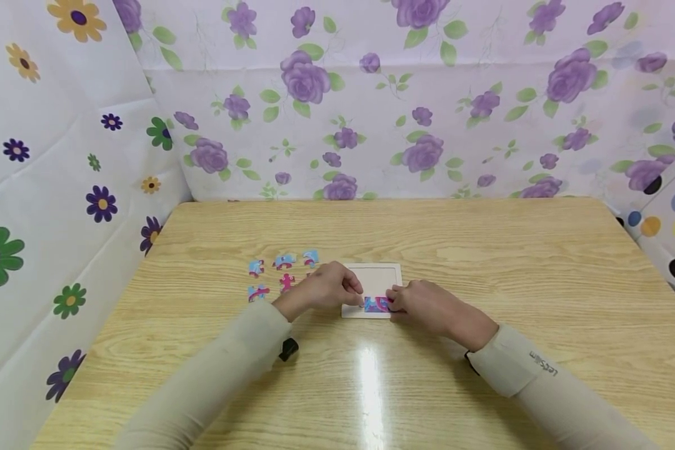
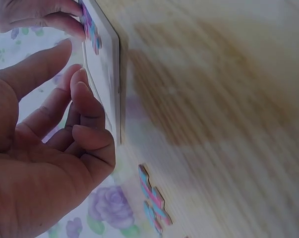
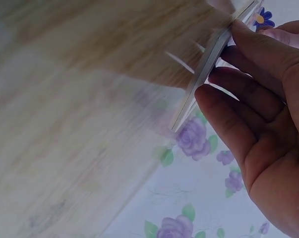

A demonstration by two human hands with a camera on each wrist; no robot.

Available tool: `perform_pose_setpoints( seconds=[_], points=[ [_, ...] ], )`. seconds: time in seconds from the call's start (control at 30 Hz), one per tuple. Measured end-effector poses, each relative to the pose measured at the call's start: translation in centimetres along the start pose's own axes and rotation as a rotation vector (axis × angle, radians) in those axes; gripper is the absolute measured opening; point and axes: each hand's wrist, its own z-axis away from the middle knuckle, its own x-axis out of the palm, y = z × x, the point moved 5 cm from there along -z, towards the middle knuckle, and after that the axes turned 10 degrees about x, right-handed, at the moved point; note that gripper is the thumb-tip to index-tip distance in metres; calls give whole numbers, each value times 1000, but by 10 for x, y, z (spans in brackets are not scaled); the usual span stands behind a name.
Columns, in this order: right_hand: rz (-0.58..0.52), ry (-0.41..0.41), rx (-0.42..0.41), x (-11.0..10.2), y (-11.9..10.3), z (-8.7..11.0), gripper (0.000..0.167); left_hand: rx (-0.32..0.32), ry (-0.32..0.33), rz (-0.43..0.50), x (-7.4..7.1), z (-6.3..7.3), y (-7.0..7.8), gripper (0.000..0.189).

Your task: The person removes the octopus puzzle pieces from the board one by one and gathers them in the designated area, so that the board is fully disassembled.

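Observation:
A white-framed puzzle tray (image 1: 371, 267) lies on the table, with blue, pink and purple jigsaw pieces (image 1: 375, 305) fitted along its near side. My right hand (image 1: 427, 306) holds the tray's near right corner, its fingertips over the end of that row. In the right wrist view, the thumb and fingers of this hand lie along the tray's edge (image 3: 201, 69). Over the tray's left side is my left hand (image 1: 330, 286), fingers loosely bent. Its thumb and forefinger stand apart with nothing between them in the left wrist view.
Several loose jigsaw pieces (image 1: 287, 281) lie left of the tray, partly behind the left hand. The wooden table (image 1: 484, 250) meets flowered cloth (image 1: 337, 125) at the back and left. Dark wrist straps (image 1: 288, 349) show below the sleeves.

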Motion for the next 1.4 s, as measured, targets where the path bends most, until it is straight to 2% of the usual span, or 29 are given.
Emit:
perform_pose_setpoints(
  seconds=[0.23,0.4,0.6,0.83,1.17,1.4],
  points=[
    [-24,-10,4,-1,0,0,21,23,-5,-40,7,-5,2,5],
    [-34,17,-9,-1,-1,1,19,-11,-12,-44,11,-6,2,4],
    [51,60,-13,1,-4,3,11,-13,-21,-42,13,-5,2,5],
    [56,32,34,1,-3,3,11,-17,-24,-71,13,-6,5,4],
    [72,41,16,2,-3,3,15,-63,-19,-129,14,-13,3,9],
    [87,43,9,1,-4,2,15,-75,-13,-131,14,-15,2,12]
  ],
)
